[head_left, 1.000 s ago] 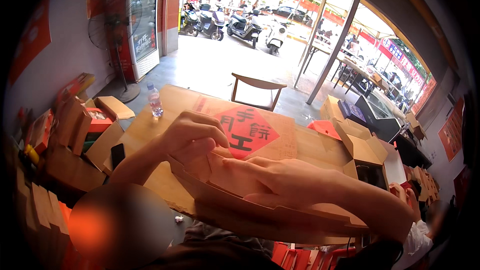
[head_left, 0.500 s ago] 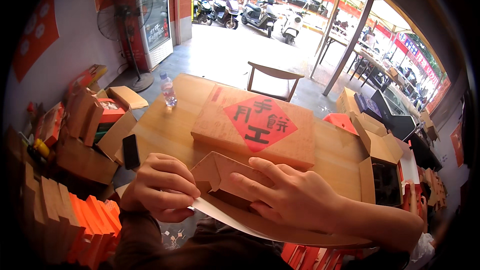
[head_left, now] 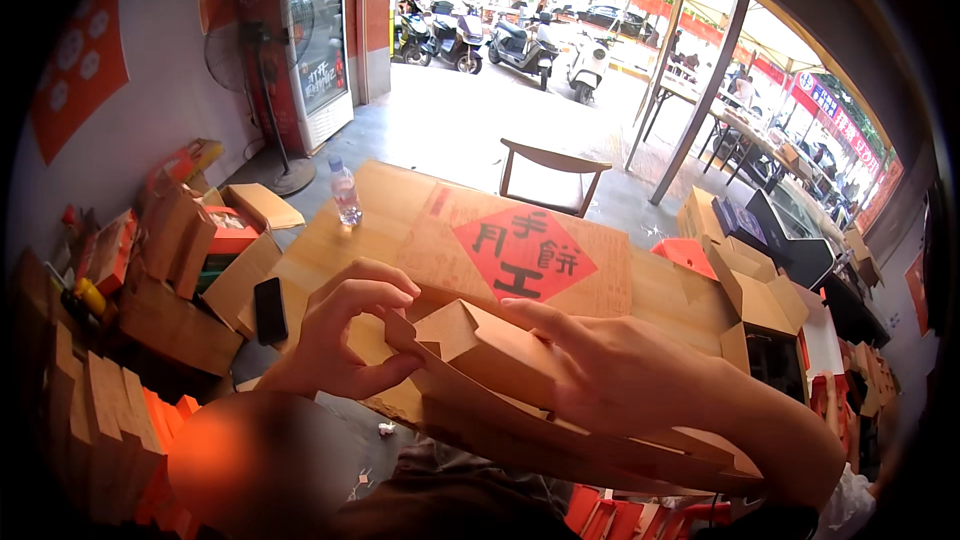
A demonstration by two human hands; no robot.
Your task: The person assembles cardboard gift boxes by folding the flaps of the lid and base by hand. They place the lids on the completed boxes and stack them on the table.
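Observation:
A partly folded brown cardboard box (head_left: 490,345) is tilted close to me over the table's near edge. Its left end has a raised flap, and the long near wall slopes down to the right. My left hand (head_left: 350,335) is curled around the flap's corner, thumb and forefinger on either side of the cardboard. Lying across the box, my right hand (head_left: 630,370) grips its far wall, forefinger stretched along the top edge and the other fingers hidden behind the hand or inside. Just beyond lies a closed flat carton (head_left: 430,240) with a red diamond label.
The wooden table (head_left: 310,240) carries a water bottle (head_left: 345,192) and a black phone (head_left: 270,311). Open cartons (head_left: 755,290) stand at right, and stacked cardboard (head_left: 105,390) at left. A chair (head_left: 550,175) is at the far side. A blurred patch covers the lower left.
The box has tipped so its near wall now stands higher. My left hand has risen and its fingers have opened into a curve around the flap. My right hand has slid slightly right.

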